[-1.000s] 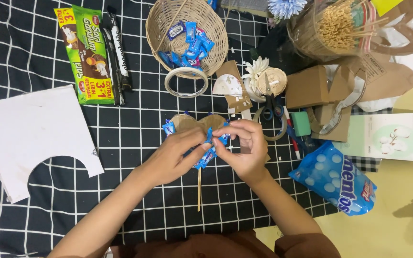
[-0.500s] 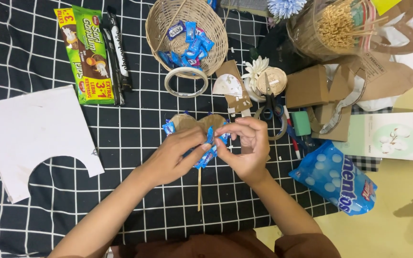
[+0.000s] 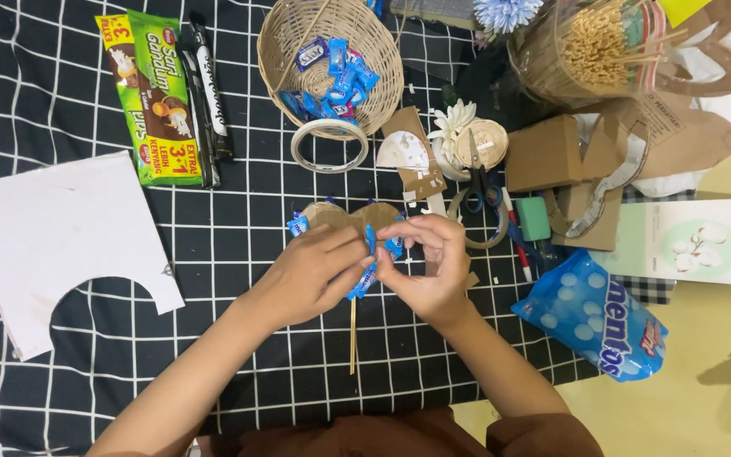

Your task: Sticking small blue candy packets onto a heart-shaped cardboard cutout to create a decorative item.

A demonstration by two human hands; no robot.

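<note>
1. A small blue-wrapped candy on a thin wooden skewer [image 3: 364, 275] sits between both hands, above the black cloth with a white grid [image 3: 239, 211].
2. The left hand [image 3: 310, 275] pinches the candy, fingers narrowed on its wrapper.
3. The right hand [image 3: 429, 267] meets it from the other side, fingertips closed on the same wrapper.
4. Just behind the hands lies a brown heart-shaped cardboard piece [image 3: 353, 216] edged with blue candies.
5. Farther back stand a woven wicker basket of blue candies [image 3: 332, 59], with a white tape roll [image 3: 329, 144] just in front of it, and scissors [image 3: 477, 182].
6. A white cut-out sheet of card [image 3: 52, 237] lies well to the left, a blue bag of sweets [image 3: 590, 322] to the right.
</note>
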